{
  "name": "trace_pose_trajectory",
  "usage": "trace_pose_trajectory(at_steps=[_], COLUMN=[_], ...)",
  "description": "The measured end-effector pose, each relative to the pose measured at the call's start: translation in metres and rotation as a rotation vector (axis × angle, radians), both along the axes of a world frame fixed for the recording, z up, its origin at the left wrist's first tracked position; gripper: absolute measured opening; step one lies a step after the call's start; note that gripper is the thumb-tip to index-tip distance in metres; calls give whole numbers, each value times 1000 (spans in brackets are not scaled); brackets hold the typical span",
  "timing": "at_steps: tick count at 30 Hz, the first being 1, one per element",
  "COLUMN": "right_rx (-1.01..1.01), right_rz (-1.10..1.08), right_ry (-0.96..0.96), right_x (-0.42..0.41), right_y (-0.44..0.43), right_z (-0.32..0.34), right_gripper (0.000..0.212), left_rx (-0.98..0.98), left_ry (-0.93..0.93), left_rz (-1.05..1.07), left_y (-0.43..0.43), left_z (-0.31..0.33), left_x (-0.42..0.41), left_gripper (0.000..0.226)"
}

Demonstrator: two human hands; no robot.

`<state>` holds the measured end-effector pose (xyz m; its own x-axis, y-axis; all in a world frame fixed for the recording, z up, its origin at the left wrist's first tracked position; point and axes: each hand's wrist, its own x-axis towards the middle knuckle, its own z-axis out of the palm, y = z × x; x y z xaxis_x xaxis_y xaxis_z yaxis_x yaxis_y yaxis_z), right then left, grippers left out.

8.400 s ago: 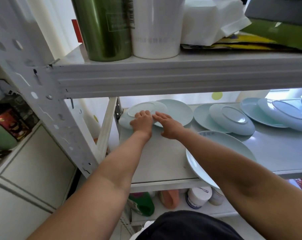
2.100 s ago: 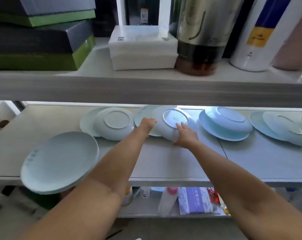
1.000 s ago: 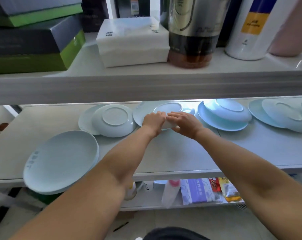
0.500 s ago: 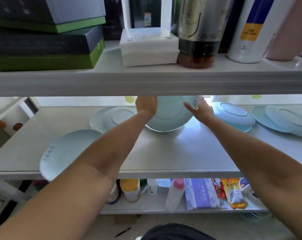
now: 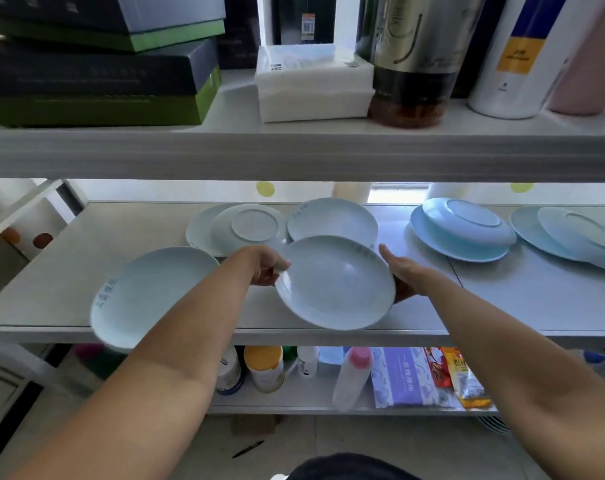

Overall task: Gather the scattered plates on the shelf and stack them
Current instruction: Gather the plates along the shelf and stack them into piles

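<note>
Above the middle shelf's (image 5: 502, 306) front edge, left hand (image 5: 264, 266) and right hand (image 5: 403, 273) each have a grip clenched on the upturned pale plate (image 5: 335, 282); best lowered level onto the left front plate (image 5: 148, 292), rims aligned.

A held plate (image 5: 335, 282) sits above the shelf's (image 5: 51, 271) front edge, between the left hand (image 5: 264, 266) and right hand (image 5: 403, 271). Another plate (image 5: 145, 292) overhangs the front edge to its left. Behind, along the rear edge, lie further plates (image 5: 332, 220).
</note>
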<state>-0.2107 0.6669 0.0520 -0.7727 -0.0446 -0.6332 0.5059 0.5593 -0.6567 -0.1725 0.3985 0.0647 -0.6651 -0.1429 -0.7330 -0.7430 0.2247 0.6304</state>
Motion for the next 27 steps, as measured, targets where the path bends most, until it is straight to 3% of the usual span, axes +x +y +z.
trace_pose_trajectory(at_steps=[6,11,15,21,24,27], right_rx=[103,171,281,449,400,172], right_rz=[123,182,230,263,195,87], right_ry=[-106,-55,60,220,314,315], right_x=[8,9,3,-17,-31,-39], right_y=[0,-7,-12,-15,-21,-30], right_z=[-21,-27,-26,-23,-20,-12], right_gripper=[82,76,70,69,55,53], left_rx=[62,-41,-244,-696,-577,-132], left_ry=[-185,-203,-161,121,286,336], left_rz=[-69,-106,-183,-385,-204,110], left_y=[-9,-5,3,22,32,45], left_z=[-8,-19,-23,-7,-6,-2], left_x=[22,23,12,-4,-23,-41], left_gripper=[19,22,50,56,47,43])
